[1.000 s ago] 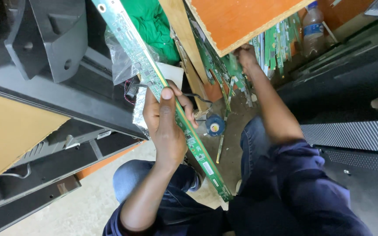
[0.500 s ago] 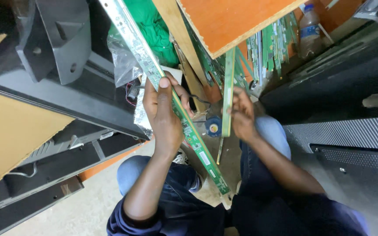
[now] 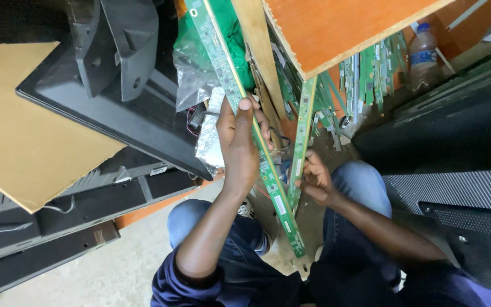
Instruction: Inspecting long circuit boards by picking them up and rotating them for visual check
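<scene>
Holding two long circuit strips side by side calls for a light, edge-only grip, so that fingers stay off the soldered faces and neither board flexes along its length. Furthest left, a sheet of brown cardboard [image 3: 24, 125] lies flat and matte over a black plastic panel [image 3: 115, 122], whose moulded stand bracket [image 3: 123, 42] shows hard ribs and screw holes. Next to it, a crumpled clear plastic bag [image 3: 194, 74] sits above a piece of creased silver foil [image 3: 210, 136]. The left hand [image 3: 238, 150] is closed around the long green strip board [image 3: 231, 96], thumb on the near edge and fingers wrapped behind; this board runs diagonally from the top of the view down toward the knees, rigid, thin and studded with small components. The right hand [image 3: 315, 183] is closed on the lower end of a shorter green strip board [image 3: 302, 133], which stands almost upright just beside the first, their lower parts near each other. Judged from this, support nearer mid-length would reduce bending. Behind stands an orange wooden board [image 3: 342, 28] with a raw pale edge, more green strips [image 3: 370, 74] leaning below it, a plastic bottle [image 3: 425, 57], and dark ribbed casings [image 3: 456, 193] at right.
</scene>
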